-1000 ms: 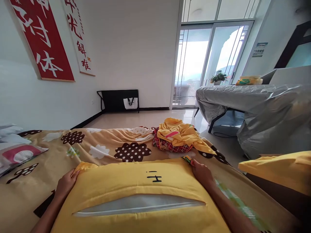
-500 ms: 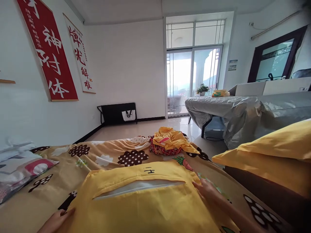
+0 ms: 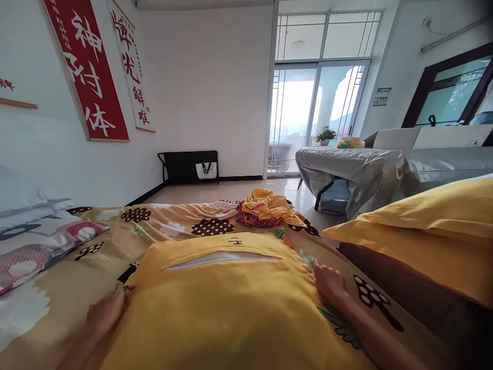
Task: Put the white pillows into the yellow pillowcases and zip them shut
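A yellow pillow (image 3: 215,303) lies in front of me on a patterned blanket (image 3: 65,313). Near its far end, a long slit in the pillowcase shows white filling (image 3: 223,259). My left hand (image 3: 109,307) is closed on the left side edge, beside a small printed motif. On the opposite edge, my right hand (image 3: 330,280) pinches the fabric, its fingers curled and partly hidden. Dark lettering and a carrot print mark the far end of the case.
Crumpled yellow and red plaid cloth (image 3: 265,208) lies at the blanket's far edge. Another yellow pillow (image 3: 435,226) is on the right, and a grey-and-pink pillow (image 3: 42,252) on the left. Beyond stands a table (image 3: 354,162) under a silver cover.
Both hands have shifted forward along the pillow's sides. The slit looks narrower, and the pillow's near part looks fuller. My view has turned slightly left and down.
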Available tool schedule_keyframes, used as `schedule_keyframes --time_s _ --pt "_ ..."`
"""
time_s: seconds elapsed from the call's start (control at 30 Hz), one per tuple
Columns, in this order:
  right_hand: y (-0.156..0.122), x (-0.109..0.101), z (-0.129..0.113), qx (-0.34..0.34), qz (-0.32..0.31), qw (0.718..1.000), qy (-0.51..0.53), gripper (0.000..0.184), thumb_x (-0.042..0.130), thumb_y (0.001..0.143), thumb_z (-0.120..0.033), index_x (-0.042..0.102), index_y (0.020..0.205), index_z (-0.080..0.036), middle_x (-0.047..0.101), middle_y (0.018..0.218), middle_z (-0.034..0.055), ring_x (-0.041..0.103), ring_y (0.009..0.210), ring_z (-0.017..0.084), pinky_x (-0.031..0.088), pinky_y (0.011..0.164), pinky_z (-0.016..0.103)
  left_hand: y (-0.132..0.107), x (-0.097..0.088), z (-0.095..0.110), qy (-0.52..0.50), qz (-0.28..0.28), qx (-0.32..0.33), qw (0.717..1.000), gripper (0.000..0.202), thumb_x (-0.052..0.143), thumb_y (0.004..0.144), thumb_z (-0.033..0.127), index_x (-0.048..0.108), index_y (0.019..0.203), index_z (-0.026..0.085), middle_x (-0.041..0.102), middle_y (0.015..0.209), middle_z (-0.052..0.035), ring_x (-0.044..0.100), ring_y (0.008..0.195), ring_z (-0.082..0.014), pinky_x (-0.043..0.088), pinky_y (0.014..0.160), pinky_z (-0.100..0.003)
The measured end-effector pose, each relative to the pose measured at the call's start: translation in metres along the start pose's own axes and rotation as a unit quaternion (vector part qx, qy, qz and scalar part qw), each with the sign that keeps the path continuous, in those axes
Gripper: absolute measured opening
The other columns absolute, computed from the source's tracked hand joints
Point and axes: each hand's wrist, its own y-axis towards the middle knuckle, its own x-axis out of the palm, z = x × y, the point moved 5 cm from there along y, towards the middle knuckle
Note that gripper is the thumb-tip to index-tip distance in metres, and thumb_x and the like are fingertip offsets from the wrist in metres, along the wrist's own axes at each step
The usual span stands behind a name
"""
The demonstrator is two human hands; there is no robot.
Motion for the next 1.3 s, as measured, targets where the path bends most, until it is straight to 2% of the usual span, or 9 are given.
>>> schedule_keyframes --time_s 0.1,0.23,0.33,0.4,0.53,0.7,1.0,1.13,1.3 --pt "0.011 -0.043 -0.021 -0.029 0.075 0.996 0.026 0.035 0.038 0.092 -0.021 0.057 0.118 -0.007 0.062 0.117 0.0229 0.059 0.107 0.032 0.043 0.089 0.042 0.002 -0.039 0.059 0.052 0.051 0.081 0.994 0.043 0.033 0.086 0.018 0.052 0.124 0.009 0.062 0.117 -0.0217 0.062 0.105 -0.0323 0.047 0.085 -0.044" --pt "0.02 -0.096 -0.113 -0.171 0.158 0.958 0.169 0.051 0.031 0.097 -0.042 0.044 0.137 -0.013 0.047 0.141 0.0147 0.043 0.13 0.025 0.034 0.105 0.038 -0.002 -0.077 0.197 -0.084 0.092 0.276 0.953 0.049 0.028 0.093 0.03 0.045 0.134 0.008 0.045 0.143 -0.0157 0.037 0.136 -0.0216 0.029 0.112 -0.035" --pt "0.013 -0.093 -0.183 -0.27 0.138 0.928 0.215 0.057 0.025 0.097 -0.049 0.034 0.145 -0.019 0.033 0.151 0.0085 0.026 0.141 0.021 0.022 0.113 0.041 -0.014 -0.059 0.277 -0.12 0.039 0.355 0.926 0.059 0.03 0.094 0.046 0.038 0.141 0.012 0.036 0.15 -0.0134 0.028 0.141 -0.0236 0.023 0.115 -0.04" --pt "0.005 -0.07 -0.208 -0.304 0.077 0.925 0.214 0.059 0.025 0.096 -0.052 0.032 0.146 -0.021 0.029 0.153 0.0076 0.022 0.142 0.021 0.018 0.114 0.043 -0.024 -0.032 0.299 -0.109 -0.007 0.371 0.922 0.063 0.033 0.092 0.053 0.038 0.143 0.016 0.035 0.15 -0.0129 0.029 0.14 -0.025 0.022 0.115 -0.043" --pt "-0.004 -0.025 -0.206 -0.312 0.014 0.926 0.21 0.059 0.025 0.096 -0.052 0.031 0.147 -0.023 0.024 0.154 0.0065 0.021 0.143 0.02 0.016 0.114 0.045 -0.037 0.011 0.288 -0.1 -0.039 0.343 0.933 0.059 0.039 0.09 0.055 0.04 0.142 0.027 0.035 0.151 -0.0082 0.03 0.14 -0.0239 0.021 0.115 -0.045" --pt "0.004 -0.011 -0.164 -0.286 0.023 0.937 0.198 0.064 0.029 0.093 -0.058 0.03 0.147 -0.023 0.024 0.154 0.0064 0.02 0.143 0.021 0.014 0.115 0.045 -0.026 0.016 0.254 -0.082 -0.031 0.269 0.959 0.057 0.041 0.09 0.05 0.039 0.143 0.028 0.03 0.152 -0.0066 0.026 0.142 -0.0234 0.017 0.116 -0.048" --pt "0.024 0.022 -0.091 -0.124 0.017 0.976 0.178 0.06 0.036 0.088 -0.033 0.03 0.147 -0.022 0.026 0.154 0.0044 0.022 0.142 0.019 0.021 0.112 0.04 0.004 0.025 0.133 -0.019 0.014 0.11 0.994 0.053 0.032 0.091 0.028 0.036 0.144 0.025 0.03 0.153 -0.0058 0.027 0.141 -0.0239 0.021 0.113 -0.053" --pt "0.023 0.025 -0.094 -0.089 0.019 0.982 0.167 0.061 0.036 0.088 -0.03 0.027 0.148 -0.018 0.027 0.154 0.0066 0.023 0.142 0.02 0.02 0.112 0.039 0.003 0.023 0.124 -0.063 0.015 0.067 0.996 0.052 0.029 0.091 0.023 0.04 0.142 0.024 0.033 0.152 -0.0068 0.031 0.139 -0.0236 0.025 0.112 -0.053" --pt "0.019 0.013 -0.099 -0.103 0.034 0.988 0.112 0.063 0.037 0.088 -0.028 0.025 0.148 -0.013 0.027 0.153 0.0141 0.026 0.14 0.025 0.021 0.109 0.043 0.001 0.001 0.132 -0.045 0.025 0.084 0.995 0.049 0.033 0.089 0.023 0.051 0.134 0.017 0.051 0.14 -0.0111 0.049 0.127 -0.025 0.039 0.104 -0.042"
